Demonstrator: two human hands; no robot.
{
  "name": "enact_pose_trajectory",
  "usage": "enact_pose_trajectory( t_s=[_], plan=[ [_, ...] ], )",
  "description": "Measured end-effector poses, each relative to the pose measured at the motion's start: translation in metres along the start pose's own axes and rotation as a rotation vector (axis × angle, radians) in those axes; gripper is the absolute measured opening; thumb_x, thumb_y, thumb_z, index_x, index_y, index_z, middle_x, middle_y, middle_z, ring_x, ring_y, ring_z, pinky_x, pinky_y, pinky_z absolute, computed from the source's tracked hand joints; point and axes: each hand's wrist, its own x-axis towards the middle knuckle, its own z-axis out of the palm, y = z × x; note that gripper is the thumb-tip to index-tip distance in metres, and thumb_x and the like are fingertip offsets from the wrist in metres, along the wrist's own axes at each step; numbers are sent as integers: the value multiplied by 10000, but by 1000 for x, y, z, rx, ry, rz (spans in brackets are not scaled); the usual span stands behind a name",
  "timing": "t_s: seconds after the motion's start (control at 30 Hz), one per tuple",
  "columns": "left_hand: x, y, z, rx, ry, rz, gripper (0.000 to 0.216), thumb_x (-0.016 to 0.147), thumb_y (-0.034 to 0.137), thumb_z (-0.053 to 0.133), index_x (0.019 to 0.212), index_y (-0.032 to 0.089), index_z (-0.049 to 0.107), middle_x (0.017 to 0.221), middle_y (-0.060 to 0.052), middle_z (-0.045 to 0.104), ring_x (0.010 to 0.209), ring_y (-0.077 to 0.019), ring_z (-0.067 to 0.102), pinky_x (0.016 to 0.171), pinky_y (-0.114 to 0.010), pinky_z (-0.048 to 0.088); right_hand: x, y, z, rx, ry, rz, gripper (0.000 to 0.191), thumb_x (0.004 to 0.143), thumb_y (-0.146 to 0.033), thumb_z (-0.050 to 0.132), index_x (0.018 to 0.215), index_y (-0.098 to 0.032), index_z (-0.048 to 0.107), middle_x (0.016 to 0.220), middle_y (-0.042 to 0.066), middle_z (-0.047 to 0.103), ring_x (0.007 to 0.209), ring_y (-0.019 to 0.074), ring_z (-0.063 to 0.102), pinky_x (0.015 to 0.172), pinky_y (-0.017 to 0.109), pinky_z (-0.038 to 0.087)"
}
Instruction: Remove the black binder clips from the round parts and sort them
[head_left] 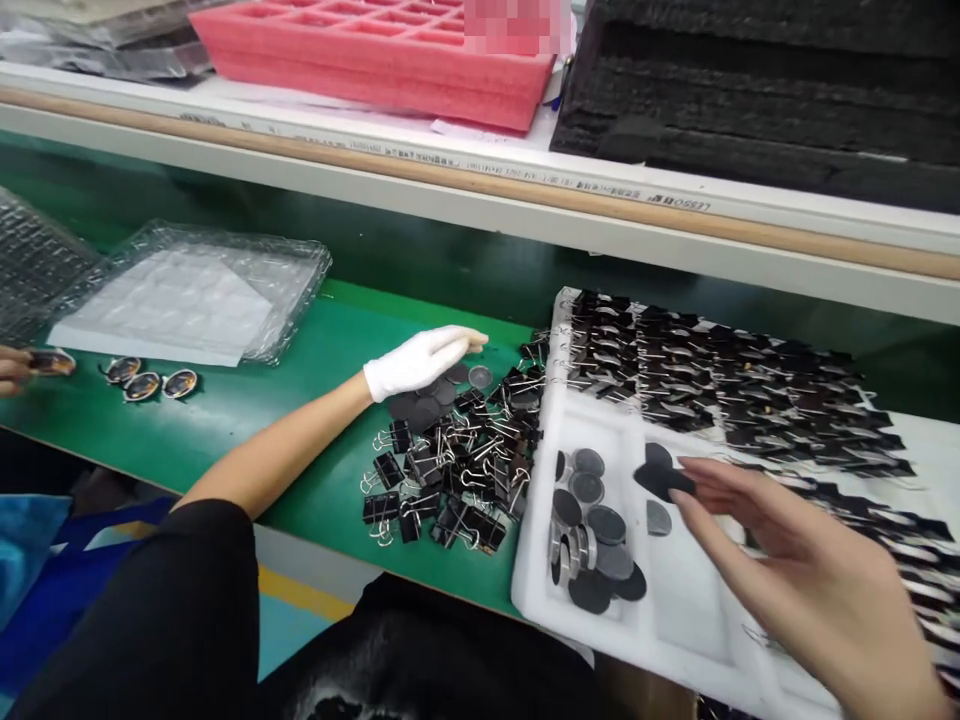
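Note:
My left hand [424, 362], in a white glove with bare fingertips, reaches out with straight fingers above some dark round discs [425, 408]. Nothing shows in its grasp. Between thumb and fingers my right hand [795, 570] pinches a thin black disc [664, 478], perhaps more than one, over the white foam tray [525, 590]. One tray compartment has several dark discs [589, 487] with metallic edges, some flat and some on edge. A pile of black binder clips [457, 460] lies on the green table between my left hand and the tray.
Rows of clipped binder clips [675, 360] fill the tray's far side. Clear plastic trays [292, 290] and small oval pieces [142, 385] are to the left, near another person's hand [11, 370]. A shelf [450, 190] above carries pink foam [375, 75] and black foam [750, 110].

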Motion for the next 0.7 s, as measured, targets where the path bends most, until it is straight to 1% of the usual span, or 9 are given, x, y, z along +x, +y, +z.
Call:
enact_pose_trajectory(
  t_s=[0.1,0.17,0.23,0.3,0.37,0.47,0.57,0.63,0.7],
  plan=[
    [2,57,16,243,-98,122,480,978,618,515,1199,250,728,1088,-60,770,1060,-260,695,1035,-437,493,-4,-37,27,183,26,-84,204,928,-281,732,1130,-294,705,964,15,771,734,200,736,719,380,644],
    [-2,90,26,241,-241,195,376,929,608,613,1119,315,752,999,-28,770,971,-247,700,965,-411,507,-5,-63,47,356,-20,-143,213,948,-193,696,1141,-281,682,950,14,768,745,181,739,679,330,645],
    [-9,106,28,231,-355,208,286,932,603,611,976,375,776,848,-9,749,845,-233,689,884,-396,518,-8,-81,63,494,47,-193,279,949,-138,683,1198,-260,653,958,24,760,780,174,740,683,311,652],
    [-14,102,17,283,-387,165,301,915,643,599,898,401,776,770,-9,720,771,-239,668,836,-400,517,-14,-84,69,505,83,-221,369,942,-118,701,1283,-228,613,1013,52,752,877,183,742,757,318,665],
    [-15,84,-5,418,-304,64,399,880,731,560,943,399,771,809,-3,722,777,-256,668,824,-405,510,-23,-74,61,370,74,-211,398,950,-92,679,1324,-201,596,1104,90,736,1013,204,725,881,353,658],
    [-11,51,-43,694,-170,-276,627,812,847,484,1139,363,710,851,32,716,727,-251,666,730,-372,490,-37,-42,34,37,-18,-56,383,1013,-78,522,1373,-190,590,1279,139,679,1218,246,654,1083,462,572],
    [-5,30,-64,812,-327,-620,664,793,840,509,1211,343,645,770,67,667,658,-206,636,654,-303,452,-48,-12,15,-162,-247,103,474,1067,-232,452,1540,-191,443,1536,166,513,1410,310,519,1175,559,476],
    [-2,25,-64,788,-440,-697,649,800,809,550,1237,335,626,803,76,676,711,-187,645,662,-273,438,-52,-3,14,-178,-399,94,615,1070,-383,466,1631,-211,282,1674,162,327,1523,355,366,1189,599,438],
    [2,23,-58,796,-484,-717,674,778,799,599,1240,309,629,845,69,692,747,-177,649,677,-258,423,-56,-2,22,-161,-459,-13,734,1047,-500,476,1660,-221,184,1734,167,149,1586,400,190,1206,668,360]
  ],
)
